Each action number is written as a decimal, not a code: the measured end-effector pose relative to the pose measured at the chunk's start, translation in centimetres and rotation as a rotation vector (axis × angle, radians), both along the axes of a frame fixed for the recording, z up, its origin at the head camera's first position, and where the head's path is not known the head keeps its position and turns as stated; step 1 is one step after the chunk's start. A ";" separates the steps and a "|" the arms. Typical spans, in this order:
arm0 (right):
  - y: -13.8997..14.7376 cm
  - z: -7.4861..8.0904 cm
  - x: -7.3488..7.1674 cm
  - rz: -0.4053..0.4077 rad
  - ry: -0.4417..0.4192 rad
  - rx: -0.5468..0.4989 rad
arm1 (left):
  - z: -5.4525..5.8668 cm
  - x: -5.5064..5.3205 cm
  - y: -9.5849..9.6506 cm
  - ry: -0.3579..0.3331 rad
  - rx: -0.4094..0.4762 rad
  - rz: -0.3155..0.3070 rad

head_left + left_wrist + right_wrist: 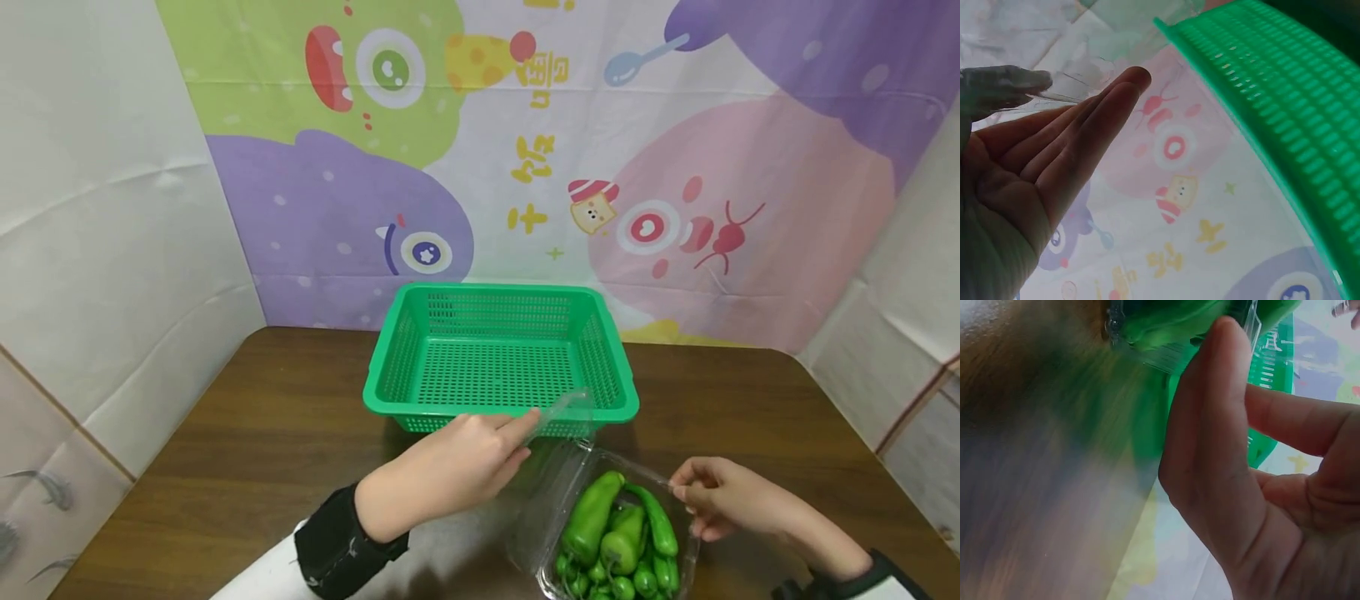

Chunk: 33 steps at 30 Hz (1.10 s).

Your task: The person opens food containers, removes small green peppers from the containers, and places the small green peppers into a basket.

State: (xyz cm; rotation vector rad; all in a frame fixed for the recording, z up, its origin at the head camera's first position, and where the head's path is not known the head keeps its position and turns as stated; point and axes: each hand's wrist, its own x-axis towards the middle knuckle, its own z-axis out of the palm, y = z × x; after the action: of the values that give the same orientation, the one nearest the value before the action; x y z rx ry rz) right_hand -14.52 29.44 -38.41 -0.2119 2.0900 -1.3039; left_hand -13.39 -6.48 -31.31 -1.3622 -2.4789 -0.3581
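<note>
A clear plastic clamshell box point(552, 487) stands on the table with its lid point(567, 408) raised at the left. Inside lie several green peppers point(592, 518), long and stubby, with small round green pieces point(622, 588) at the near end. My left hand point(459, 462) pinches the lid's edge between thumb and nearly straight fingers; in the left wrist view the thin plastic runs between them. At the box's right side, my right hand point(733, 502) pinches the rim between thumb and fingers. Part of the lid overlaps the green basket point(381, 396) in the head view.
The green basket, with slotted walls and an empty floor, sits behind the box at mid-table. Brown wood table surface point(247, 442) extends to both sides. A cartoon-printed cloth point(525, 250) hangs along the back edge, and pale sheets point(112, 208) cover the sides.
</note>
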 end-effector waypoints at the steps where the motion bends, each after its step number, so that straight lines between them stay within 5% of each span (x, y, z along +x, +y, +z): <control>1: -0.1 0.0 -0.1 -0.001 0.007 0.002 | -0.2 0.1 -0.3 -0.013 0.017 0.012; 10: -0.6 -0.3 -0.8 0.005 0.009 -0.024 | -1.3 1.5 -3.2 -0.115 0.059 0.125; 22: -1.6 -0.3 -1.7 -0.014 -0.057 -0.069 | -2.3 3.0 -5.8 -0.095 0.106 0.278; 33: -3.6 -0.3 -2.7 -0.039 -0.108 -0.181 | -3.4 4.2 -8.1 -0.172 0.075 0.400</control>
State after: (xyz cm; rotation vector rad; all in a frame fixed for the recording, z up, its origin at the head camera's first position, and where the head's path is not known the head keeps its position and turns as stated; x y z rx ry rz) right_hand -17.18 25.82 -38.74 -0.1750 1.8962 -1.4955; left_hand -9.19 -14.55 -34.72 -0.8063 -2.7649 -0.4849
